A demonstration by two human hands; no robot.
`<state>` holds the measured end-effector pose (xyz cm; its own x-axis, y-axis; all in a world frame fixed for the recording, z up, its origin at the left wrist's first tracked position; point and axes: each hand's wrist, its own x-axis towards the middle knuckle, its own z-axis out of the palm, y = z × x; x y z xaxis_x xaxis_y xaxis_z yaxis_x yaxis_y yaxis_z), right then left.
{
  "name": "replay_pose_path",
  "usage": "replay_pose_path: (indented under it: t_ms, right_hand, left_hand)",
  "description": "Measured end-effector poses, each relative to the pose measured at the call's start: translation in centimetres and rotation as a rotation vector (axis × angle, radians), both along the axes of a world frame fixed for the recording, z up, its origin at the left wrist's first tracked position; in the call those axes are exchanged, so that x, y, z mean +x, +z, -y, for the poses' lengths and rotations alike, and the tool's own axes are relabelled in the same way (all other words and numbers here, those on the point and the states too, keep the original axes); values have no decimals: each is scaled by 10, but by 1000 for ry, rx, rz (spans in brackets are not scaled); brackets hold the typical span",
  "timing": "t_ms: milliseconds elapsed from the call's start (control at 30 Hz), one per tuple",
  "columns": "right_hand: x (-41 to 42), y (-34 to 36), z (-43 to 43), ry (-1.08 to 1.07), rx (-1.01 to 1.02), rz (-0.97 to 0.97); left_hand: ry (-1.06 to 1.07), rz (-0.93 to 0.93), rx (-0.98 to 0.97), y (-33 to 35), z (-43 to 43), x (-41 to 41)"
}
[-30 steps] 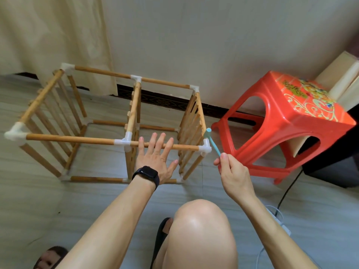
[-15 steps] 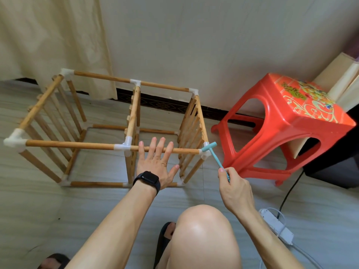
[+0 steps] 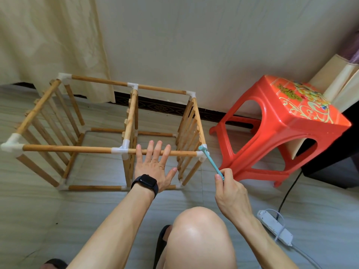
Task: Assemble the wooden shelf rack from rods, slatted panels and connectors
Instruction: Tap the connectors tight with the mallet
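"At the near right corner, my hammer has dropped from its raised swing; its head now meets the connector."

"Hands?"

"Right hand clenched round the handle. Left hand flat, fingers straight, bracing the near top rod. Rack stands on the floor by the wall."

"Room?"

"Stool close on the right, strip near my arm. I'd guess that joint is seating."

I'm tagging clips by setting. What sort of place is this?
Most likely a room in a home, with the work done on the tiled floor: a pale curtain hangs at the wall, a red plastic stool stands beside the wooden rack, and a white power strip lies nearby.
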<state>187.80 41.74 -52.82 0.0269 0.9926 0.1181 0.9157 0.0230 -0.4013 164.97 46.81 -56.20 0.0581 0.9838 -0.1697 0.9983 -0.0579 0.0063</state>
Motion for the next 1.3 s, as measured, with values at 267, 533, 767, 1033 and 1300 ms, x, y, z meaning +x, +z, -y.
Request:
replay_pose_path:
  t_ms: [267, 533, 767, 1033, 1300]
  right_hand:
    - [-2, 7, -2, 33, 1, -63]
    - [2, 12, -10, 31, 57, -59]
    - [-8, 32, -1, -22, 343, -258]
    - [-7, 33, 11, -117, 335, -349]
    - [-8, 27, 9, -79, 269, -311]
  left_hand:
    - [-3, 5, 3, -1, 0, 0]
    - [4, 10, 17, -1, 0, 0]
    - [10, 0, 27, -3, 0, 1]
    - [1, -7, 22, -3, 0, 1]
    - [5, -1, 23, -2, -1, 1]
